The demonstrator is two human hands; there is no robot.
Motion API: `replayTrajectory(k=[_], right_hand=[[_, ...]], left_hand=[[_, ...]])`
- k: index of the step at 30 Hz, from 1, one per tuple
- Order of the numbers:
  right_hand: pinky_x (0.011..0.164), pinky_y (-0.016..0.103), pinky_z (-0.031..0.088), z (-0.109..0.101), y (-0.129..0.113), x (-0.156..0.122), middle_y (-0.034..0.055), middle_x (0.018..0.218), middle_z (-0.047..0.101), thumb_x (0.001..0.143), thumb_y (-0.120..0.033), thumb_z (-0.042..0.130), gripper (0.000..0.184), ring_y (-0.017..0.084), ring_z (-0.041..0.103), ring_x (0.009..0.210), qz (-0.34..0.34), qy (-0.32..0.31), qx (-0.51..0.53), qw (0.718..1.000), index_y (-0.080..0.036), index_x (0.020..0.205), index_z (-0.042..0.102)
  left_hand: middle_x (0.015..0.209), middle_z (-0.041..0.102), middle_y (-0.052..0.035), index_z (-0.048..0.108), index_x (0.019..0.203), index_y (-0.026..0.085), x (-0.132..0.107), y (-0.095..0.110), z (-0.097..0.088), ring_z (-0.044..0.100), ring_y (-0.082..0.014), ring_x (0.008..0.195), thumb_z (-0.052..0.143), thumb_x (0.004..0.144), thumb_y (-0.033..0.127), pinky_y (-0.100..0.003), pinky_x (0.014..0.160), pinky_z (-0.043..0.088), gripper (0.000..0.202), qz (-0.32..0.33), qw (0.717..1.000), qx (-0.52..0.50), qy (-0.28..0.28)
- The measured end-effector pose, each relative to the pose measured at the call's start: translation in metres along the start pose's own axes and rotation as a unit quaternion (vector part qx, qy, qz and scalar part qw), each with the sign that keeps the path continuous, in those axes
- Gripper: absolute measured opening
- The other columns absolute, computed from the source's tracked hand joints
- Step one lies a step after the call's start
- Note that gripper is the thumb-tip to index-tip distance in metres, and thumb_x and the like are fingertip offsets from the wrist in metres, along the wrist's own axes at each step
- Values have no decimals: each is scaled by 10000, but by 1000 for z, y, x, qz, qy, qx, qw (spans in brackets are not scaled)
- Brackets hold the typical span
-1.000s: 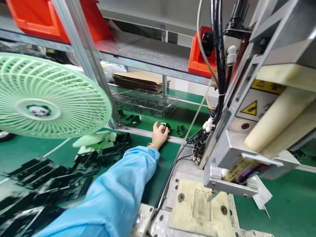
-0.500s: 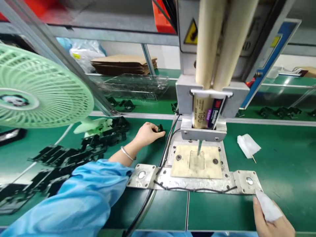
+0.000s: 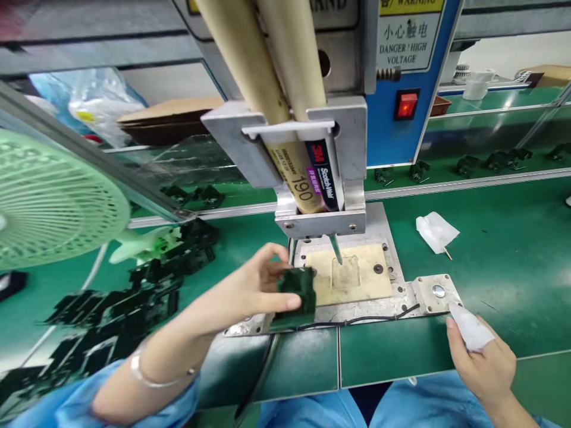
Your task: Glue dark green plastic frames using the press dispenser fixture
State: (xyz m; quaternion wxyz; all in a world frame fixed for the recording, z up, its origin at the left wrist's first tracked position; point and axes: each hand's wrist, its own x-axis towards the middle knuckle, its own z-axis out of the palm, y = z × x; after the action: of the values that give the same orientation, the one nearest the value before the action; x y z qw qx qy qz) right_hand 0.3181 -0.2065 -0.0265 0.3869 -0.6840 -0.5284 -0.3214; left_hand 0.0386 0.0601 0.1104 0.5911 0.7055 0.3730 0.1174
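Note:
My left hand point(image 3: 243, 291) pinches a small black plastic part point(image 3: 298, 289) between thumb and fingers, just left of the beige fixture plate point(image 3: 350, 279). Above the plate's recess hangs the glue nozzle point(image 3: 335, 248) of a dispensing machine, fed by two cream cartridges point(image 3: 285, 107). My right hand point(image 3: 484, 362) rests at the lower right by the table's front edge, fingers closed on a white wipe point(image 3: 469, 330) over the fingertip. It sits just right of the metal base plate point(image 3: 435, 291).
A green fan point(image 3: 49, 202) stands at the left with a pile of black parts point(image 3: 125, 297) below it. More black parts point(image 3: 491, 161) lie on the far belt. A white tissue with a stick point(image 3: 435, 232) lies right of the fixture. A black cable point(image 3: 256, 374) runs toward me.
My left hand drew back from the far rail with the black part and now holds it beside the fixture. My right hand with the wipe came into view and rose a little.

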Motion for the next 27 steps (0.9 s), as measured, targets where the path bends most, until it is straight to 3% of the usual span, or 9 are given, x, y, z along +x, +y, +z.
replayTrajectory(k=[2, 5, 8, 11, 17, 20, 23, 25, 27], right_hand=[[462, 253, 485, 0, 0, 0, 61, 708, 652, 882, -145, 680, 61, 188, 633, 547, 0, -4, 4, 1000, -146, 862, 622], [477, 254, 503, 1, 1, -1, 69, 733, 659, 883, -158, 682, 78, 188, 636, 556, 6, 2, 9, 1000, -150, 840, 618], [463, 249, 504, 1, 2, -1, 53, 692, 648, 893, -171, 669, 136, 180, 630, 542, 12, 2, 15, 1000, -169, 773, 606], [434, 251, 484, 0, 1, 0, 36, 644, 635, 898, -181, 658, 196, 179, 626, 527, 20, -6, 15, 1000, -187, 714, 591], [436, 255, 489, 0, 2, -2, 48, 661, 648, 891, -191, 667, 194, 184, 631, 526, 28, -4, 22, 999, -182, 707, 605], [483, 265, 522, -2, 4, -10, 59, 705, 679, 878, -231, 687, 159, 190, 642, 537, 48, 7, 14, 999, -176, 733, 650], [606, 310, 563, -6, 6, -15, 81, 804, 710, 885, -299, 676, 136, 236, 683, 653, 139, -3, 36, 990, -168, 868, 710], [712, 375, 570, -6, 7, -10, 102, 880, 717, 878, -422, 668, 282, 295, 694, 783, 264, -31, 58, 962, -161, 962, 731], [769, 440, 559, -3, 7, 2, 120, 914, 714, 805, -562, 698, 461, 349, 681, 860, 396, -58, 82, 913, -149, 1005, 736]], left_hand=[[922, 628, -12, 449, 927, 260, 2, 5, 26, 576, -117, 619, 832, 619, 371, -207, 487, 444, 503, -43, 995, -54, -66], [929, 639, -25, 529, 965, 237, 18, 5, 53, 640, -176, 818, 866, 577, 345, -286, 692, 537, 525, -71, 992, -96, -51], [991, 665, -58, 594, 978, 204, 36, 2, 62, 649, -227, 962, 881, 577, 335, -359, 868, 536, 510, -71, 988, -127, -59], [1050, 669, -66, 606, 1012, 200, 49, -2, 63, 639, -238, 1019, 881, 595, 345, -383, 928, 524, 520, -24, 991, -124, -55], [1071, 642, -63, 548, 1119, 235, 57, -14, 68, 645, -245, 979, 803, 685, 430, -418, 924, 533, 540, 118, 991, 64, 13], [1242, 580, -131, 543, 1252, 246, 49, -18, 64, 537, -365, 1205, 820, 617, 531, -524, 1016, 471, 749, 117, 975, 183, 54], [1450, 420, -164, 481, 1380, 257, 27, -25, 47, 314, -428, 1386, 838, 525, 580, -586, 1107, 350, 981, 144, 937, 271, 166], [1431, 464, -137, 502, 1368, 279, 6, -32, 29, 372, -397, 1362, 754, 619, 607, -562, 1104, 361, 856, 136, 915, 288, 247], [1270, 617, -94, 610, 1240, 307, -16, -44, 10, 535, -367, 1223, 663, 706, 626, -519, 1007, 472, 624, 93, 899, 279, 323]])
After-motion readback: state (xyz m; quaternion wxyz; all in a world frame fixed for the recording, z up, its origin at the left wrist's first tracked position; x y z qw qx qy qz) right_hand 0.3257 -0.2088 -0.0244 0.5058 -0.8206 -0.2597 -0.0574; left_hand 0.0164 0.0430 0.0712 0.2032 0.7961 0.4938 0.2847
